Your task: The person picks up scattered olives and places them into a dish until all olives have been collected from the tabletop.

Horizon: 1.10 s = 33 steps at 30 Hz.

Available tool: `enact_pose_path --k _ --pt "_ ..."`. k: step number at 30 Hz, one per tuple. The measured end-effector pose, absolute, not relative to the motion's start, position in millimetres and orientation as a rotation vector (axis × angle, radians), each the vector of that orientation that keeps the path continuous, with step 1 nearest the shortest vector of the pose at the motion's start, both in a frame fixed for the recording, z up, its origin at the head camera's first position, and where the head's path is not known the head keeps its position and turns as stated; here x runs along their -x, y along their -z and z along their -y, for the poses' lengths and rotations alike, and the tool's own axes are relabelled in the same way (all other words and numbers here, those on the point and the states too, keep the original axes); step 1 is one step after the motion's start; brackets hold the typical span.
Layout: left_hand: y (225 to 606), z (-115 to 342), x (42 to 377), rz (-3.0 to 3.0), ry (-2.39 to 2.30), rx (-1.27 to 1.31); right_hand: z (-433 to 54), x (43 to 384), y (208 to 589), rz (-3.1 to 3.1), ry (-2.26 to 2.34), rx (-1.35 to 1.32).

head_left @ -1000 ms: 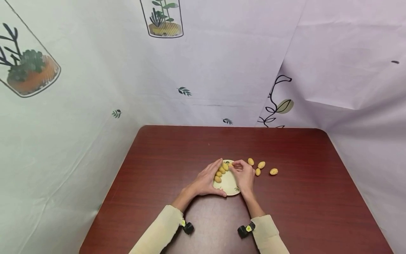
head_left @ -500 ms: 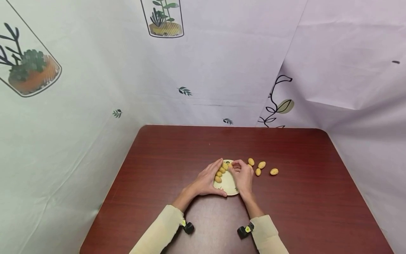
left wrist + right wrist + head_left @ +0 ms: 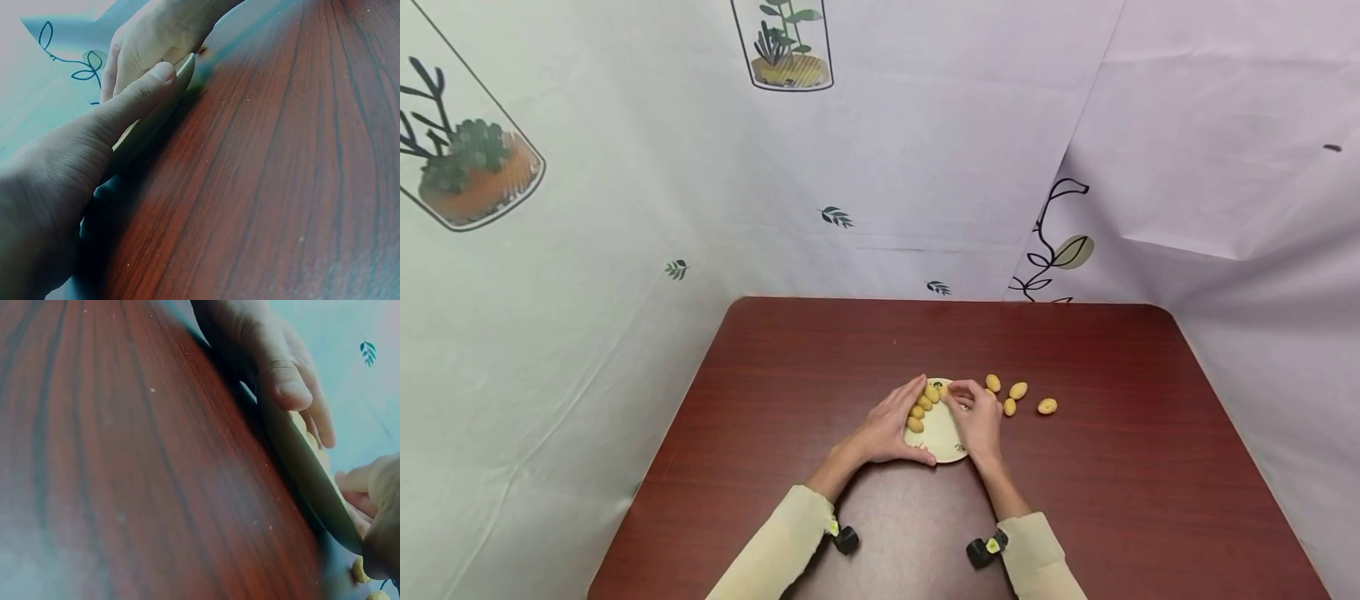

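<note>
A small pale round plate [image 3: 940,432] with leaf prints near its rim lies on the table. My left hand [image 3: 889,423] holds it from the left, thumb along the near rim and fingers along the far left side. Several small yellow oval pieces [image 3: 923,403], perhaps nuts or small fruit, sit in a curved row inside the left rim. At the plate's far side my right hand [image 3: 977,419] pinches another yellow piece [image 3: 943,391] at the end of that row, its fingers partly covering it. In the right wrist view the left thumb [image 3: 292,394] lies over the plate's edge.
More yellow oval pieces [image 3: 1018,390] lie loose on the table right of the plate, one [image 3: 1047,406] farther out. The dark red-brown wooden table [image 3: 775,367] ends at a pale printed cloth backdrop [image 3: 880,167]. Each wrist wears a small black camera [image 3: 847,540].
The left hand and plate stay put. The right hand shifts only slightly at the plate's far edge, keeping hold of the yellow piece. The loose pieces have not moved.
</note>
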<state>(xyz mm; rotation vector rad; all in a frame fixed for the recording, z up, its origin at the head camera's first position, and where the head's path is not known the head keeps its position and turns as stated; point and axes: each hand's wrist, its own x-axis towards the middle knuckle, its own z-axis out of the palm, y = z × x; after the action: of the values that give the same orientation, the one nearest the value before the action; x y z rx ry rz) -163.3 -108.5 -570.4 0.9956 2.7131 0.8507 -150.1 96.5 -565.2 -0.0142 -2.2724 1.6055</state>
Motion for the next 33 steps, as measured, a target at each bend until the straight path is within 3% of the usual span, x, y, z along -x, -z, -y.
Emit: enact_pose_path --k 16,33 --pt "569.9 107.8 163.3 -2.717 -0.859 -0.999 -112.4 146.2 567.3 2.093 -1.571 0.001" --pt "569.6 107.0 163.7 -2.731 -0.844 -1.004 -181.8 146.4 552.4 2.121 -1.432 0.217"
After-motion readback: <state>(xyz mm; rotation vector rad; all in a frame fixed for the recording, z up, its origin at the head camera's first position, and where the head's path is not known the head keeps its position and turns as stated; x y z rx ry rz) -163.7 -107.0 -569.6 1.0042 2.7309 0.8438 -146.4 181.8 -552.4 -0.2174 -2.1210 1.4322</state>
